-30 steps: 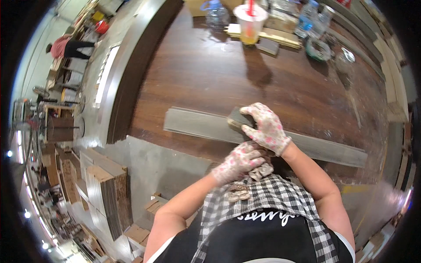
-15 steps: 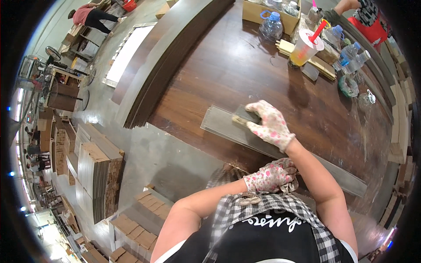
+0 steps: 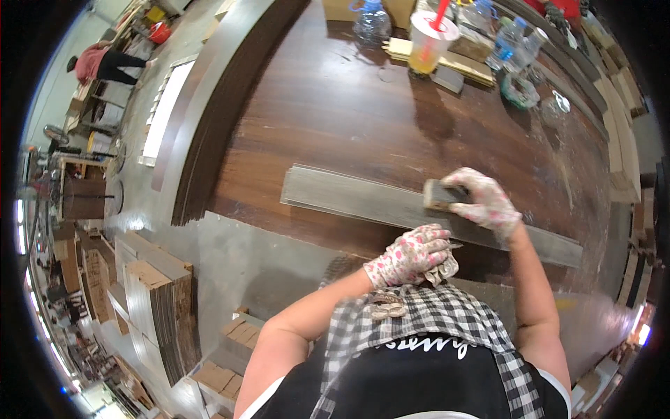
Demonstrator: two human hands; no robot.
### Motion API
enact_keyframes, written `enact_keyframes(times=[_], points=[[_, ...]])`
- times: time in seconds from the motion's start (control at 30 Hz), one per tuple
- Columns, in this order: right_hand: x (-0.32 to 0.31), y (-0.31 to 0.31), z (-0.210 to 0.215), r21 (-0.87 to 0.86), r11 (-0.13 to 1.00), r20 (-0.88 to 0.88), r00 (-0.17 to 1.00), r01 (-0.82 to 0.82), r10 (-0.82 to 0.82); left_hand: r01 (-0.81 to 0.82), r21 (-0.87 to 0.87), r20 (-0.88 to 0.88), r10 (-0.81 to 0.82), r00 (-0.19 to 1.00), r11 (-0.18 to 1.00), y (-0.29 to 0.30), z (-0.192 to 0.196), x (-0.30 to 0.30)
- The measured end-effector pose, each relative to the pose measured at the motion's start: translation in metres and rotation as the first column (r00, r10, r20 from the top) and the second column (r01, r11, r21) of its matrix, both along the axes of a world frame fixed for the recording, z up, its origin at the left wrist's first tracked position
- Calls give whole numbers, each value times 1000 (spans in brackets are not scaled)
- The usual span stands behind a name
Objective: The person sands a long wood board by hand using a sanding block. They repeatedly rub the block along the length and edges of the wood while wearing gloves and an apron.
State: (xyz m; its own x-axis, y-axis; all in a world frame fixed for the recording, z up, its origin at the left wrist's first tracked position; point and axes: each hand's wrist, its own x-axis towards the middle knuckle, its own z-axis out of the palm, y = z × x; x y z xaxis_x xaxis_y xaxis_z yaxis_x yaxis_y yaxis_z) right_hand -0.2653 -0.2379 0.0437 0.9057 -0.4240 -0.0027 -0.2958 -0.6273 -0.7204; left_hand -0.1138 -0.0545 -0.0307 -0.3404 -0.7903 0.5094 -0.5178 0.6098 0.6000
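Long grey planks [image 3: 349,194], lying in a thin stack, stretch across the dark brown wooden table [image 3: 314,119] near its front edge. My right hand [image 3: 490,204], in a flowered glove, grips a small grey block with a pale lower side [image 3: 438,195], which looks like a sanding block. It rests on or just over the top plank, right of the middle. Closed around a crumpled pale cloth [image 3: 444,269], my left hand [image 3: 410,258] is at the near edge of the planks, close to my checked apron. The glove hides part of the cloth.
Along the table's left side runs a tall stack of long dark boards [image 3: 227,105]. A drink cup with a red straw [image 3: 429,45], plastic bottles [image 3: 506,45], wood strips [image 3: 471,66] and a tape roll [image 3: 518,91] stand at the back. Stacked panels [image 3: 155,293] are on the floor.
My right hand has slid the block rightward along the planks. My left hand has come out from beneath the right forearm, and the cloth shows more. The view has shifted.
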Motion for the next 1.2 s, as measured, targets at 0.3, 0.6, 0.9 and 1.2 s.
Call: enact_keyframes(times=[0.3, 0.6, 0.9, 1.2], points=[[84, 57, 0, -184, 981, 153, 988, 59, -31, 29, 276, 233, -96, 968, 961, 7, -13, -3], [-198, 12, 24, -207, 793, -178, 775, 572, -606, -30, 133, 96, 17, 995, 991, -6, 35, -12], [-189, 22, 1, -394, 766, 51, 845, 507, -533, -340, 142, 414, 256, 874, 930, -56, 49, -51], [-194, 27, 4, -384, 754, -8, 815, 532, -579, -395, 343, 751, 3, 660, 852, -83, 92, -80]])
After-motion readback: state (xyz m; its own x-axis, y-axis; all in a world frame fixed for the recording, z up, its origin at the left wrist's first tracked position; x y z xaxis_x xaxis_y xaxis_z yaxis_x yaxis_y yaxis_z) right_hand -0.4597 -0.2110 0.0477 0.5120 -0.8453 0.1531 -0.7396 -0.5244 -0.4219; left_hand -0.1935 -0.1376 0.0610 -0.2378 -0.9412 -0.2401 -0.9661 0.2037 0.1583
